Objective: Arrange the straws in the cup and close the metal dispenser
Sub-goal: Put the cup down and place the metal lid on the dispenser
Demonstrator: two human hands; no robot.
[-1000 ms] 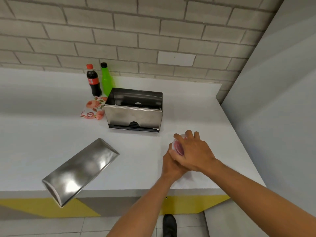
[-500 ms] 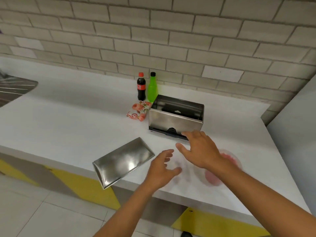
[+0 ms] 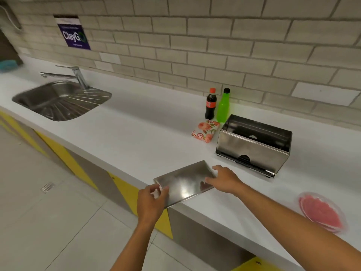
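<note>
With left hand (image 3: pixel 152 197), pinching near corner of metal lid (image 3: pixel 185 181); with right hand (image 3: pixel 224 178), fingers spread, touching opposite end. Flat on counter (image 3: pixel 136 137) edge. Just behind, open-topped dispenser (image 3: pixel 252 151). Farther right, blurred cup (image 3: pixel 340 212) of red straws (image 3: pixel 320 211).

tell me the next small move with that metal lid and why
Probably firm up the grip on the lid and lift it off the counter toward the dispenser. The left hand pinches its near corner, the right hand rests on its other end, the dispenser stands open-topped, and the cup of straws sits apart at right.
</note>
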